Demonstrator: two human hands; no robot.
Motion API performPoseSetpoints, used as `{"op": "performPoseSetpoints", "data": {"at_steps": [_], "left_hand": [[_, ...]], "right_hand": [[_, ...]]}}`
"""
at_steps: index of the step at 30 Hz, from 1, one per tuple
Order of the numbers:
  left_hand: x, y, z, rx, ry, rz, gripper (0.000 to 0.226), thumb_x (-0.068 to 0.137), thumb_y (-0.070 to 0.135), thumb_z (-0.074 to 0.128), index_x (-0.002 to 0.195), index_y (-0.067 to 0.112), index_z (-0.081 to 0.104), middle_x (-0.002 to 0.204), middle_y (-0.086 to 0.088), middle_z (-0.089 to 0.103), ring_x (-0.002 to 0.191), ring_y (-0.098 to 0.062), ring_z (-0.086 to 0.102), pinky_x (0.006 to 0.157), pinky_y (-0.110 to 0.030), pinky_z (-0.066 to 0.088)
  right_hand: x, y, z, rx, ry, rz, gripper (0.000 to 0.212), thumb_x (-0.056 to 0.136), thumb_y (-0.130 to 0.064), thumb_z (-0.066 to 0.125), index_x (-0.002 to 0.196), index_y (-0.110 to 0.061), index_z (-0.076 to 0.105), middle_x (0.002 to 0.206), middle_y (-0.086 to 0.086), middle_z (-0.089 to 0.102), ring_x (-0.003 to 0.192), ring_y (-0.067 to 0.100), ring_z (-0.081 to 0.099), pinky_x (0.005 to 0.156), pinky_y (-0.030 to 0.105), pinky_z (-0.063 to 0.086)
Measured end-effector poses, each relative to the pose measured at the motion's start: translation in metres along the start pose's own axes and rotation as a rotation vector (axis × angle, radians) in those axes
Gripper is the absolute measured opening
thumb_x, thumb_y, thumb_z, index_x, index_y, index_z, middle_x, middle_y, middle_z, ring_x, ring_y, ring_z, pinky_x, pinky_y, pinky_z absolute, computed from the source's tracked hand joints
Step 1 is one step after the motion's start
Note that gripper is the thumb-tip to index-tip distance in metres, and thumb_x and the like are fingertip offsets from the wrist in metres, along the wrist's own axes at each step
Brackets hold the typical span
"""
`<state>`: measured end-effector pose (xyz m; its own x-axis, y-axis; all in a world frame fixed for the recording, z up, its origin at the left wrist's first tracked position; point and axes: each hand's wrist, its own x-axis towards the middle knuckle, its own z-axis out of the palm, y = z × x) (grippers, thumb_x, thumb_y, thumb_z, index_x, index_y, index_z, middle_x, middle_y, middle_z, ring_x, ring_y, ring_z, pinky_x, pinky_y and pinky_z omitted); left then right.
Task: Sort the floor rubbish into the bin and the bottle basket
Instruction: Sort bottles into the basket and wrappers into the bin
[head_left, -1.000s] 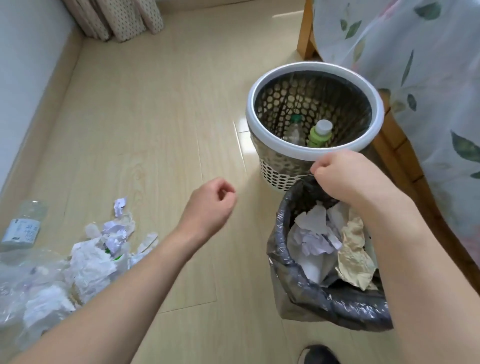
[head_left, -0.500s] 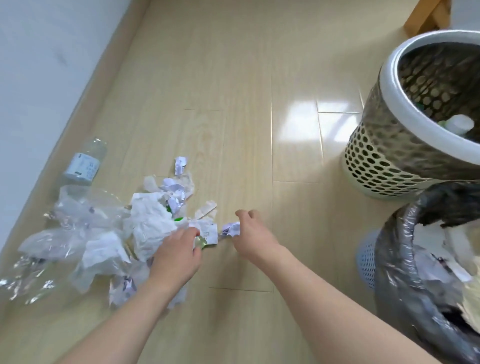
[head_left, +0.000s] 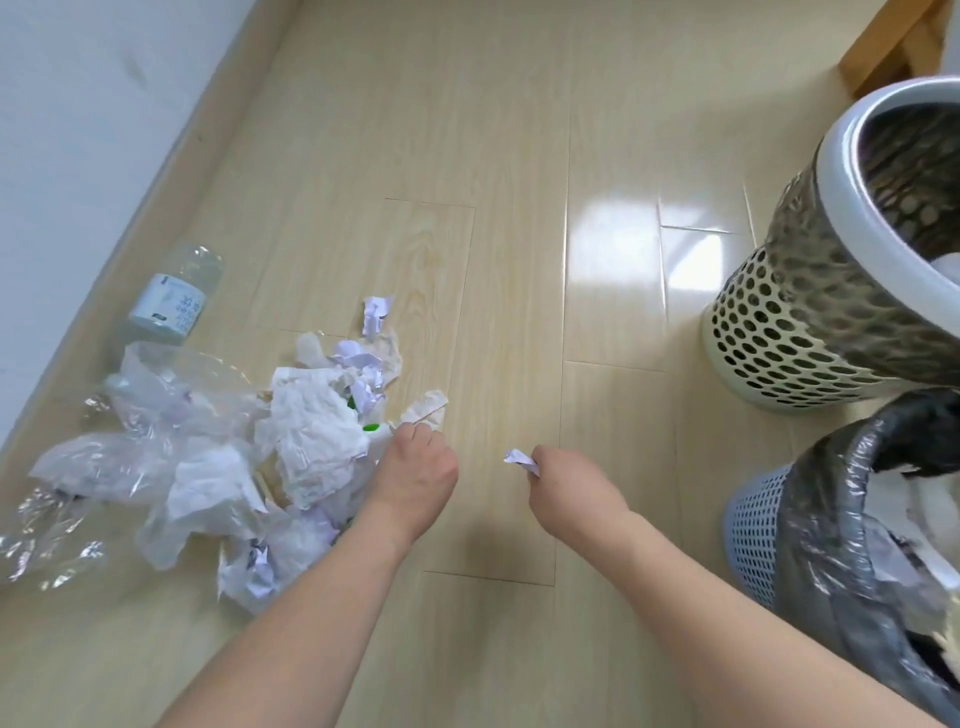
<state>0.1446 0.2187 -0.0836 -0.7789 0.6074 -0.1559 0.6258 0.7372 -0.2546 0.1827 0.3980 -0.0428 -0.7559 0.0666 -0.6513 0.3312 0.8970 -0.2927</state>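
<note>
A heap of crumpled paper (head_left: 311, 441) and clear plastic wrap (head_left: 119, 452) lies on the wooden floor at the left. Beside the wall lies a clear plastic bottle (head_left: 174, 296). My left hand (head_left: 415, 473) rests on the heap's right edge with its fingers curled down; what is under them is hidden. To its right, just above bare floor, my right hand (head_left: 566, 488) pinches a small crumpled paper scrap (head_left: 516, 457). The cream perforated bottle basket (head_left: 795, 338) stands at the right. In front of it is the blue bin with a black bag (head_left: 831, 525), holding paper.
A white wall and skirting board (head_left: 156, 171) run along the left. A wooden furniture leg (head_left: 883, 47) stands at the top right behind the basket. Bare floor lies between the heap and the two containers.
My right hand has drawn away from the heap to the right with the paper scrap in its fingers. My left hand has shifted slightly along the heap's right edge.
</note>
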Motion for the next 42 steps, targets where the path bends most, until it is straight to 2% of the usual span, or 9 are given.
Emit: {"op": "performPoseSetpoints", "data": {"at_steps": [2,7,13,17,23,27,31,36,42], "left_hand": [[0.006,0.002,-0.010,-0.173,0.023,-0.125,0.027,0.051,0.014,0.080,0.051,0.020,0.054,0.054,0.002,0.049,0.054,-0.022,0.050,0.058,-0.029,0.040],[0.025,0.017,-0.083,-1.412,0.118,-0.711,0.024,0.085,0.017,0.055,0.065,0.009,0.045,0.057,0.008,0.039,0.055,-0.015,0.034,0.055,-0.031,0.030],[0.054,0.059,-0.219,-1.789,0.166,-0.436,0.013,0.073,0.022,0.055,0.064,0.014,0.051,0.056,0.001,0.054,0.048,-0.012,0.038,0.047,-0.018,0.035],[0.076,0.124,-0.267,-1.728,0.066,-0.263,0.013,0.074,0.020,0.054,0.062,0.014,0.052,0.054,0.002,0.058,0.046,-0.010,0.040,0.049,-0.023,0.035],[0.101,0.205,-0.273,-1.292,-0.134,-0.151,0.010,0.080,0.025,0.057,0.079,0.021,0.066,0.069,0.005,0.068,0.063,-0.012,0.062,0.062,-0.030,0.051],[0.100,0.188,-0.258,-1.273,-0.053,-0.178,0.014,0.077,0.030,0.053,0.078,0.024,0.066,0.065,0.008,0.065,0.062,-0.010,0.060,0.058,-0.027,0.048],[0.085,0.135,-0.221,-1.286,-0.062,-0.335,0.018,0.075,0.034,0.050,0.077,0.026,0.065,0.062,0.011,0.062,0.058,-0.008,0.057,0.055,-0.025,0.044],[0.035,0.057,-0.137,-1.128,-0.167,-0.567,0.014,0.086,0.019,0.052,0.077,0.020,0.063,0.068,0.005,0.064,0.062,-0.015,0.057,0.059,-0.029,0.044],[0.007,-0.013,-0.060,-0.864,-0.288,-0.637,0.016,0.086,0.020,0.047,0.090,0.022,0.062,0.093,0.004,0.064,0.078,-0.016,0.061,0.075,-0.033,0.049]], "right_hand": [[-0.023,0.000,-0.027,-0.069,0.028,-0.033,0.035,0.094,-0.009,0.038,0.065,-0.024,0.027,0.064,-0.002,0.038,0.050,0.016,0.033,0.044,0.028,0.022],[-0.083,0.026,-0.112,-0.136,0.126,-0.054,0.028,0.097,-0.020,0.041,0.070,-0.016,0.042,0.067,0.001,0.047,0.055,0.020,0.044,0.044,0.029,0.027],[-0.136,0.121,-0.205,0.059,0.280,0.214,0.027,0.098,-0.030,0.045,0.083,-0.013,0.060,0.088,0.008,0.066,0.079,0.026,0.060,0.057,0.027,0.041],[-0.166,0.181,-0.217,0.061,0.165,0.429,0.035,0.096,-0.031,0.052,0.114,-0.004,0.066,0.112,0.015,0.067,0.107,0.031,0.061,0.079,0.031,0.043],[-0.174,0.229,-0.201,0.139,0.074,0.503,0.040,0.091,-0.023,0.063,0.129,-0.011,0.059,0.124,0.011,0.060,0.110,0.029,0.059,0.096,0.037,0.050],[-0.169,0.226,-0.217,0.158,0.359,0.439,0.031,0.090,-0.016,0.055,0.120,-0.014,0.061,0.110,0.006,0.063,0.100,0.025,0.060,0.088,0.039,0.053],[-0.156,0.164,-0.214,0.257,0.621,0.093,0.025,0.089,-0.019,0.048,0.110,-0.018,0.061,0.099,-0.002,0.064,0.093,0.019,0.059,0.079,0.035,0.051],[-0.103,0.061,-0.149,0.251,0.362,-0.199,0.033,0.090,-0.018,0.045,0.120,-0.019,0.058,0.117,0.000,0.060,0.109,0.021,0.055,0.088,0.034,0.048],[-0.029,0.001,-0.049,0.155,0.118,-0.143,0.039,0.091,-0.009,0.042,0.130,-0.012,0.046,0.128,0.009,0.047,0.111,0.030,0.053,0.084,0.035,0.047]]}}
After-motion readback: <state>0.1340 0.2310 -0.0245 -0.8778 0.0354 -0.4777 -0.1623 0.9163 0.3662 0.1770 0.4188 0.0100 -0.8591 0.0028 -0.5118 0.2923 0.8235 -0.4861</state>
